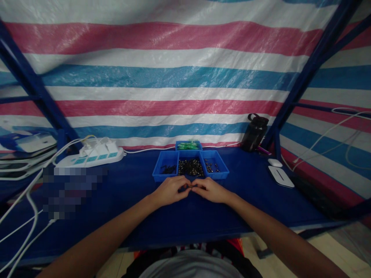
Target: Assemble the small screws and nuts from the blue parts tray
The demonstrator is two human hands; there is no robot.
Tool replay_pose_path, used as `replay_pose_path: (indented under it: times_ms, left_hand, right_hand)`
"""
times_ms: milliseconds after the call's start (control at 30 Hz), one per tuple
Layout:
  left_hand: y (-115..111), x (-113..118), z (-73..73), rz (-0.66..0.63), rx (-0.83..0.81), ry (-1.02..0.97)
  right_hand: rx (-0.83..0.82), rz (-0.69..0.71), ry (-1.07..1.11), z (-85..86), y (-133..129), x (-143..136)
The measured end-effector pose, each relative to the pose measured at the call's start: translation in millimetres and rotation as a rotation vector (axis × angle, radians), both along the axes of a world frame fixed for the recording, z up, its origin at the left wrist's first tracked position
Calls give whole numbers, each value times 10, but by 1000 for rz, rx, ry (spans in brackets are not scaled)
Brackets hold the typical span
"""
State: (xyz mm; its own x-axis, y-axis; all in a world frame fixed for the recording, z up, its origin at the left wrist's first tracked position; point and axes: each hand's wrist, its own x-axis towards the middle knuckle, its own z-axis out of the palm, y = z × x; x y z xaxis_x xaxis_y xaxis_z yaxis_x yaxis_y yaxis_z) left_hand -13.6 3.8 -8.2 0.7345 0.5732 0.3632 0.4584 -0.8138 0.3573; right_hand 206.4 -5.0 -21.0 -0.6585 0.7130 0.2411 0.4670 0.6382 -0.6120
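My left hand [171, 190] and my right hand [210, 190] meet fingertip to fingertip just in front of the blue bins. Both are closed in a pinch around something too small to make out. Behind them, the middle blue bin [189, 153] holds many small dark and brass-coloured pieces [190, 167]. Dark thin pieces [168, 169] lie in the left blue bin [166, 156]. A few small metallic pieces [211, 166] are scattered in the right blue bin [222, 166]. At the back, a smaller blue bin [189, 143] contains green-wrapped items [188, 145].
A white power strip [98, 156] with plugs and cables sits at the left, near stacked devices [26, 162]. A dark bottle [254, 133] stands at the back right. Closer on that side lie a white case [274, 163] and a flat white item [281, 176]. Striped sheeting [174, 77] hangs behind the blue table [162, 227].
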Motion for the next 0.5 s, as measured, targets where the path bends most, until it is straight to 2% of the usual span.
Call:
replay_pose_path:
  times_ms: [500]
  left_hand:
    - [-4,11,-3,-17,-9,25]
  right_hand:
    - [53,-8,-59,31,-16,5]
